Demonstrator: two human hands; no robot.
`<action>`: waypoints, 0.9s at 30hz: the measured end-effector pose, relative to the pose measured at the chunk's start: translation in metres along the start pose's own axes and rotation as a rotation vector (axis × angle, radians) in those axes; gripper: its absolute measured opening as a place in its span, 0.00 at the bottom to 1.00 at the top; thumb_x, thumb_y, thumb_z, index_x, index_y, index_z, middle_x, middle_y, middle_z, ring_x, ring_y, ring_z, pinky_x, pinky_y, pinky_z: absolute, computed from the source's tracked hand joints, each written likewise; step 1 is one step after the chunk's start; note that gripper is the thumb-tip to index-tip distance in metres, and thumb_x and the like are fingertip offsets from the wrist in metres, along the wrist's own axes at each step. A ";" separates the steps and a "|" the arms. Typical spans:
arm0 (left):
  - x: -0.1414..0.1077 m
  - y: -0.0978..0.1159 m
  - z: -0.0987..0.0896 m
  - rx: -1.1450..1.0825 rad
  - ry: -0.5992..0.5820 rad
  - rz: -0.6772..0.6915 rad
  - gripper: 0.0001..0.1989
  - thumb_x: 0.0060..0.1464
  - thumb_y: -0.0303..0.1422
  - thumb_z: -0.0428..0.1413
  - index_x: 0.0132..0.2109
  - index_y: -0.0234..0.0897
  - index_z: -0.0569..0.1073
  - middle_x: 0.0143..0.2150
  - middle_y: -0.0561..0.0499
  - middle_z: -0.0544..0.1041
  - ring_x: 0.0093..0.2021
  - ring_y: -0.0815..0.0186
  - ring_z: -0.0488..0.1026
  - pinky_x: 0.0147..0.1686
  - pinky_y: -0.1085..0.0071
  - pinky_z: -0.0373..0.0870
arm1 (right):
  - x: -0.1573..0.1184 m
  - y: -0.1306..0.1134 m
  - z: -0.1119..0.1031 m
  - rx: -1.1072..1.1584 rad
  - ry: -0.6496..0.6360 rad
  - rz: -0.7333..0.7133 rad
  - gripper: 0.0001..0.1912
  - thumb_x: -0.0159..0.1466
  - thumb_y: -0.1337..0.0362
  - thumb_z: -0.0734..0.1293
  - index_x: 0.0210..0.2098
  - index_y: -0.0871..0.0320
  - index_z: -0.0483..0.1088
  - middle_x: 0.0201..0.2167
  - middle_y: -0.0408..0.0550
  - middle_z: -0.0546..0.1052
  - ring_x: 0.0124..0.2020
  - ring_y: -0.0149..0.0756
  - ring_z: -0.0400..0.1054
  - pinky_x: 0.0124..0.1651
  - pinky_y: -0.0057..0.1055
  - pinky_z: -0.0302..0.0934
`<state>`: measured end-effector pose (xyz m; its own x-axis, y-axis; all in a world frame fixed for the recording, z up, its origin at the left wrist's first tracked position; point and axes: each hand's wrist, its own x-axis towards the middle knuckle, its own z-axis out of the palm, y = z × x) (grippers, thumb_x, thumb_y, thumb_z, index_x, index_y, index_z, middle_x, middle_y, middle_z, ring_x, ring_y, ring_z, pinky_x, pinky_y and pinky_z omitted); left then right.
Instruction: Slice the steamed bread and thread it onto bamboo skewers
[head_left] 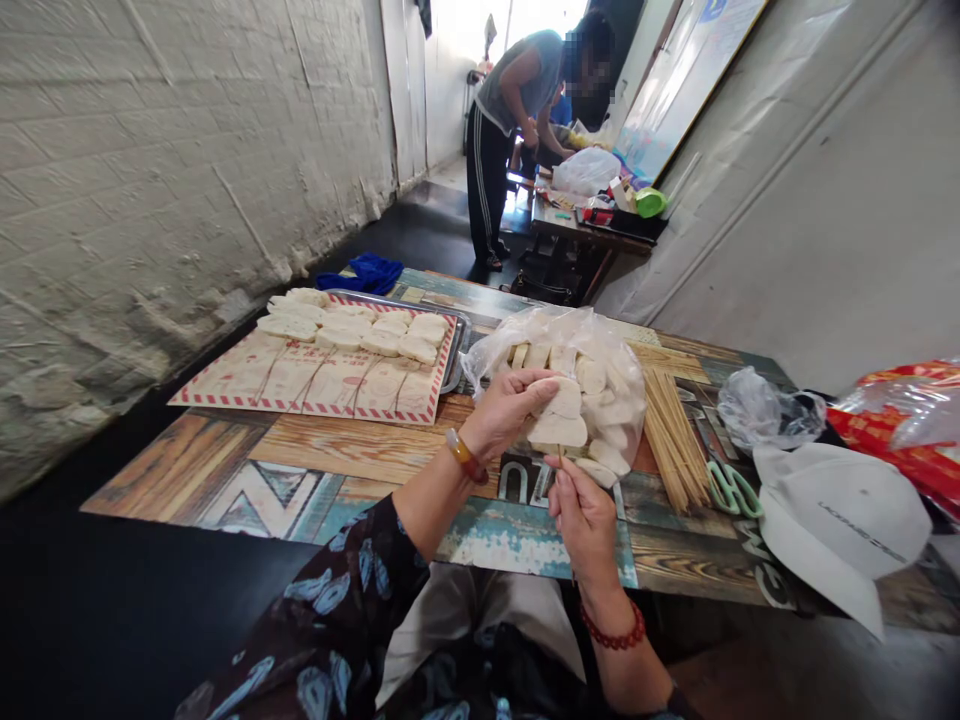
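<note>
My left hand pinches pale bread slices, held upright in front of an open clear plastic bag. More slices of the same kind fill that bag. Below them, my right hand is closed on a thin wooden skewer, its upper end at the lower edge of the held slices. How far the skewer goes in is hidden. To the left, skewered slices lie in rows on a paper sheet with a red striped border, their sticks pointing toward me.
A bundle of wooden skewers lies right of the bag, beside green-handled scissors, a crumpled plastic bag and a white cap. A metal tray and blue cloth are behind the sheet. Another person bends over a cluttered table.
</note>
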<state>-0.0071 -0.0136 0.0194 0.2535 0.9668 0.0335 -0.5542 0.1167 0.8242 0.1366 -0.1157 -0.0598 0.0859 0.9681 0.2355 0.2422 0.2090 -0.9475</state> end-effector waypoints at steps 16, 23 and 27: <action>-0.059 0.051 0.031 0.394 -0.327 0.307 0.14 0.54 0.37 0.64 0.48 0.45 0.83 0.42 0.46 0.85 0.40 0.57 0.81 0.40 0.65 0.75 | -0.024 -0.038 -0.033 -0.201 0.002 -0.169 0.21 0.70 0.62 0.62 0.20 0.55 0.71 0.16 0.43 0.71 0.18 0.32 0.65 0.25 0.29 0.61; -0.065 0.050 0.031 0.307 -0.521 0.429 0.14 0.56 0.38 0.64 0.48 0.38 0.81 0.43 0.43 0.85 0.43 0.55 0.83 0.51 0.59 0.77 | -0.024 -0.033 -0.043 -0.225 0.143 -0.212 0.13 0.66 0.66 0.65 0.24 0.55 0.74 0.24 0.47 0.77 0.27 0.40 0.70 0.30 0.34 0.66; -0.061 0.049 0.030 0.210 -0.569 0.526 0.12 0.58 0.34 0.63 0.48 0.35 0.80 0.44 0.43 0.85 0.44 0.57 0.83 0.57 0.56 0.74 | -0.022 -0.043 -0.038 -0.289 0.141 -0.277 0.16 0.67 0.66 0.65 0.22 0.56 0.72 0.20 0.44 0.73 0.21 0.34 0.66 0.26 0.30 0.61</action>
<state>-0.0258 -0.0741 0.0743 0.3972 0.6125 0.6834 -0.5668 -0.4218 0.7076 0.1608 -0.1508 -0.0163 0.1056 0.8480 0.5193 0.5344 0.3920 -0.7488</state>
